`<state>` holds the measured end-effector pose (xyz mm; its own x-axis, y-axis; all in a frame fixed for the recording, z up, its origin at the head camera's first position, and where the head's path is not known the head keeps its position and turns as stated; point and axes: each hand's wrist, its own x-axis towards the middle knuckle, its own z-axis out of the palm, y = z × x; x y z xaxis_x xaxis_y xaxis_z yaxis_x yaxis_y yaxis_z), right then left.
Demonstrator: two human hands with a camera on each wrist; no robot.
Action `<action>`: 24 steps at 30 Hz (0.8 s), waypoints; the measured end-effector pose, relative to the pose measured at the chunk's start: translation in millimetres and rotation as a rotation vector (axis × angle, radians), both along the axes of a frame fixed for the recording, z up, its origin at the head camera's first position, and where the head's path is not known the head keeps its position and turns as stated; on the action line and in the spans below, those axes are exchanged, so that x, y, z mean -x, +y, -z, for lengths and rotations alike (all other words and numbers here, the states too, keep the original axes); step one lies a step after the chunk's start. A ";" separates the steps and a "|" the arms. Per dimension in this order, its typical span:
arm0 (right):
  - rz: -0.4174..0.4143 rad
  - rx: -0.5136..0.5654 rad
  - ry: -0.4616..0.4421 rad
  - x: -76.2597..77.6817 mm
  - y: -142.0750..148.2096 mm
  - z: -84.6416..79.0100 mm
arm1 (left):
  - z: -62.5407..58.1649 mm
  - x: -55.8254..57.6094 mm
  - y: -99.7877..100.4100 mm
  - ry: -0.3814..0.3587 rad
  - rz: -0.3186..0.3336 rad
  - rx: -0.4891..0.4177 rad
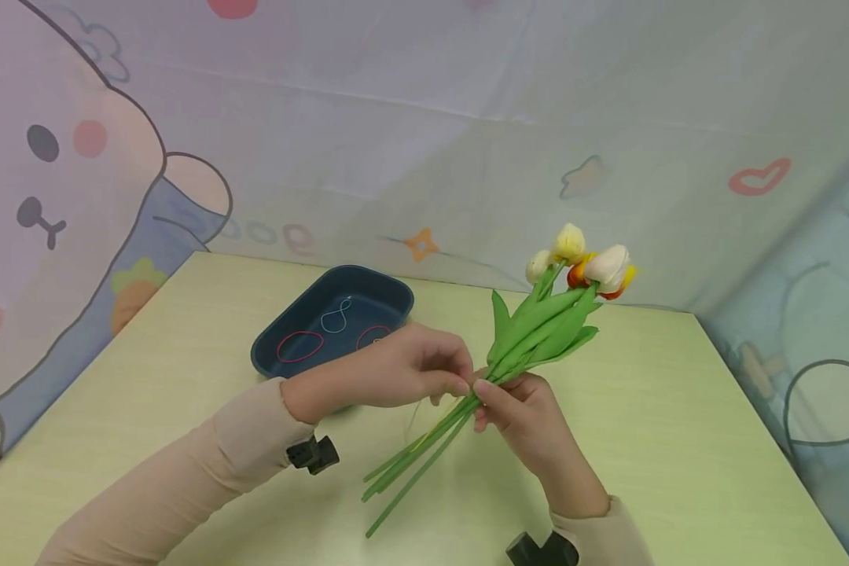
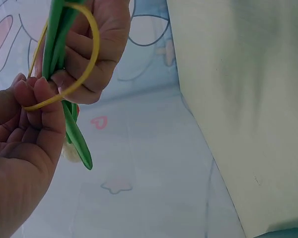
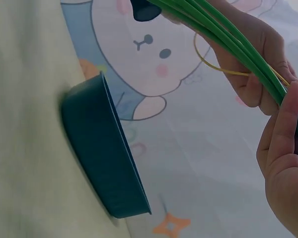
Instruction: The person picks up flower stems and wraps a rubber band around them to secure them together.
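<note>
A bunch of artificial tulips (image 1: 538,330), with white, cream and red-yellow heads and green leaves, is held slanting above the table. My right hand (image 1: 520,413) grips its stems (image 3: 238,47) just below the leaves, thumb on the near side. Beside it, my left hand (image 1: 396,365) pinches a yellow rubber band (image 2: 95,44) between thumb and fingers. In the left wrist view the band loops around the stems and is pulled out toward the left hand (image 2: 27,134). The right wrist view shows the band hanging in a loose curve by the stems.
On the table (image 1: 644,440), behind my left forearm, stands a dark blue tray (image 1: 262,350) with several rubber bands inside, among them a red one (image 1: 300,333) and a light blue one (image 1: 336,321). A printed cloth backdrop (image 1: 424,141) hangs behind the table.
</note>
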<state>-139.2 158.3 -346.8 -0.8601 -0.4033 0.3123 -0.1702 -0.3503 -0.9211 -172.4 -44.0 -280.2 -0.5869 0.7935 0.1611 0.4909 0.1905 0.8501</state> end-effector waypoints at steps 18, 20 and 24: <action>-0.069 -0.039 -0.103 -11.9 -33.0 18.0 | 5.1 19.4 -4.4 0.004 -0.111 -0.074; -0.069 -0.047 -0.120 -14.2 -36.9 19.2 | 6.4 22.0 -6.0 0.007 -0.124 -0.079; -0.064 -0.049 -0.132 -18.1 -43.2 20.0 | 7.8 26.6 -9.7 -0.009 -0.155 -0.089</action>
<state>-121.1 115.1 -366.7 -0.8647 -0.4701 0.1768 -0.0252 -0.3110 -0.9501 -198.9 -53.7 -288.0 -0.7029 0.6763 0.2204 0.4535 0.1874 0.8713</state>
